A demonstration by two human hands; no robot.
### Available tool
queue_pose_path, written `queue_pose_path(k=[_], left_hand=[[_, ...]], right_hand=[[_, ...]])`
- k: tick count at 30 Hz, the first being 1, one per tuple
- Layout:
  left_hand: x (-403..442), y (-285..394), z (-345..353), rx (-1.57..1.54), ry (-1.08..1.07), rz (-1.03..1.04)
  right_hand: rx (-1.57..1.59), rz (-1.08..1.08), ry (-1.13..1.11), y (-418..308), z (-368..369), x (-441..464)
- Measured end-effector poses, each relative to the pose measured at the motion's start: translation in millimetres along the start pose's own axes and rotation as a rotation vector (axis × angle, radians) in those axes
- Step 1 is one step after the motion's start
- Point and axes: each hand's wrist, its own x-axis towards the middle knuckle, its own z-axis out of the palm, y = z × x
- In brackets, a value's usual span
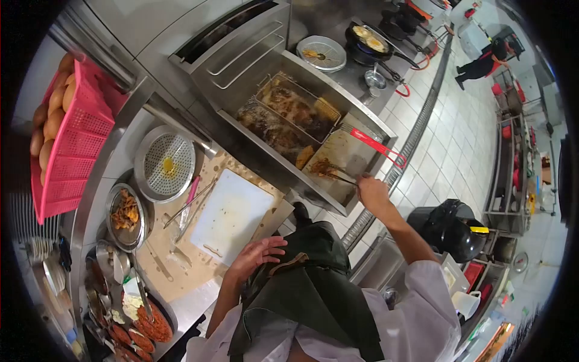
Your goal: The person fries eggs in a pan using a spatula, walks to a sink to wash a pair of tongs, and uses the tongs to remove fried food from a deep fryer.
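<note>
My right hand (374, 195) is closed around what look like slim metal tongs (345, 178). Their tips reach a clump of browned fried food (323, 167) on the pale ledge at the near end of the deep fryer (377, 120). Beside it lies the red handle (377, 146) of a fryer basket. Dark oil (274, 123) bubbles around a wire basket in the fryer, with golden pieces (327, 111) at the edge. My left hand (260, 258) hovers with spread fingers before my dark apron (307, 265), holding nothing, near a white cutting board (232, 214).
Left of the board are a perforated metal bowl (158, 151), a bowl of cooked pieces (123, 220) and a pink crate (75, 133) of eggs. Eggs fry in a pan (353, 45) at the back. A black bin (449, 232) stands right; another person (482, 65) is farther off.
</note>
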Motion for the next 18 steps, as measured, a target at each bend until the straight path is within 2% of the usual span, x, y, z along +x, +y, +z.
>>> queue_pose_path(k=[2, 3, 5, 7, 9, 11, 12, 14, 16, 18], left_hand=[[-6.2, 3.6, 3.3, 0.027, 0.044, 0.016], [-6.1, 3.3, 6.3, 0.018, 0.084, 0.021], [-3.5, 5.5, 12.0, 0.015, 0.149, 0.040], [-1.3, 3.3, 19.5, -0.048, 0.197, 0.087], [3.8, 2.4, 26.9, -0.056, 0.246, 0.097], [8.9, -0.7, 31.7, -0.112, 0.250, 0.106], [12.3, -1.0, 35.0, -0.112, 0.267, 0.107], [15.4, -3.2, 41.8, -0.153, 0.361, 0.128], [10.1, -5.2, 44.7, -0.168, 0.433, 0.111], [-1.6, -6.7, 43.0, -0.183, 0.594, 0.090]], right_hand=[[-0.045, -0.106, -0.033, 18.6, 23.9, 16.1], [0.005, -0.147, -0.090, 32.7, 26.4, 20.3], [0.148, -0.223, -0.063, 55.8, 14.1, 21.7], [0.101, -0.201, -0.096, 90.5, 12.4, 26.7], [0.174, -0.236, -0.155, 91.8, -42.4, 33.0], [0.300, -0.051, -0.367, 64.8, -113.4, 50.7], [0.249, -0.137, -0.296, 59.7, -116.2, 63.2], [0.228, -0.390, -0.068, 45.4, -84.6, 97.1], [0.248, -0.396, -0.114, 15.2, -28.6, 140.7], [0.167, -0.456, -0.270, -22.5, 13.0, 180.7]])
